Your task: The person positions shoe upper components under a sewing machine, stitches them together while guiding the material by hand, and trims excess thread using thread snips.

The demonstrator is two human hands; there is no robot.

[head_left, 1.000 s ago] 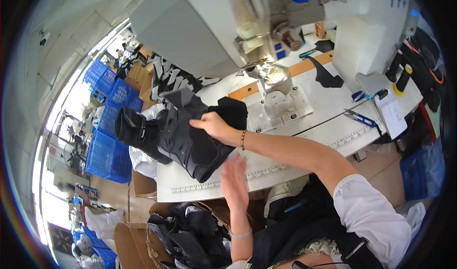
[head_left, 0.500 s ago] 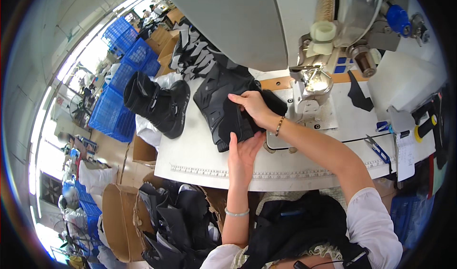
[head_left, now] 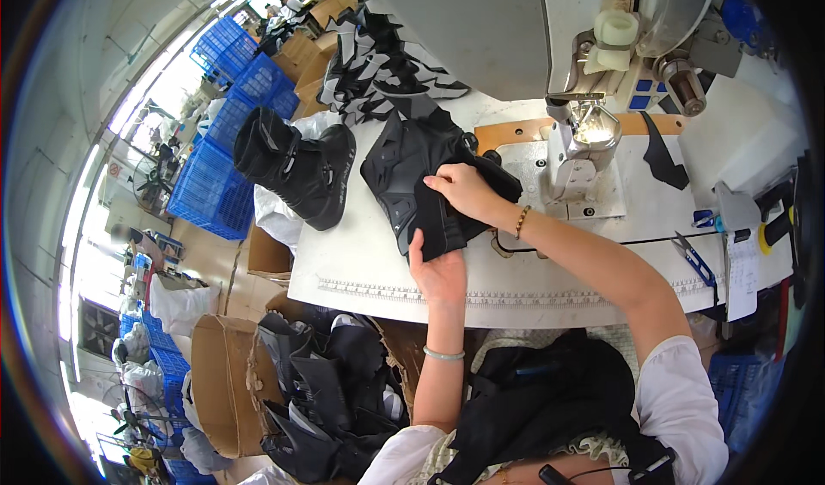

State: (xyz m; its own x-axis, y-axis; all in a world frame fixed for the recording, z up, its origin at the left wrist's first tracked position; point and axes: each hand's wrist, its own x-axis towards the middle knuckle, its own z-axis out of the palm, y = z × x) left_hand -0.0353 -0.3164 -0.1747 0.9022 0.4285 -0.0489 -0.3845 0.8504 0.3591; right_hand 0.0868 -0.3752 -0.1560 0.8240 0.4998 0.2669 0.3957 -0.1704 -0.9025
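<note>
Nearest the viewer, dark cloth [head_left: 550,390] covers the person's lap; to its left stands an open cardboard box [head_left: 225,386] filled with black and grey pieces [head_left: 331,382]. Beyond these lies a white worktable [head_left: 339,266] with a curved front edge, along which runs a printed ruler strip [head_left: 533,298]. Above the worktable's left-central part is the black shoe upper [head_left: 397,180], supported by both hands. The left hand [head_left: 440,270] is palm up at its near edge, thumb raised against it; the other fingers are partly hidden, and how tightly they close cannot be told. The right hand [head_left: 468,193] has its fingers curled in, pinching the upper's dark panel. A black boot [head_left: 301,171] occupies the left edge of the surface, apart from the upper. To the right are blue-handled snips [head_left: 694,259] and a paper sheet [head_left: 741,274]; farther back, a sewing machine [head_left: 490,30] with a metal post [head_left: 577,158], a loose black piece [head_left: 660,152] and, at left, a heap of grey and black cut pieces [head_left: 378,73]. In the room beyond: blue crates [head_left: 210,189], a fan [head_left: 155,176] and bright windows.

Compared with one second earlier, the upper no longer overlaps the boot, and the left hand, then free of the upper, now meets its near edge.
</note>
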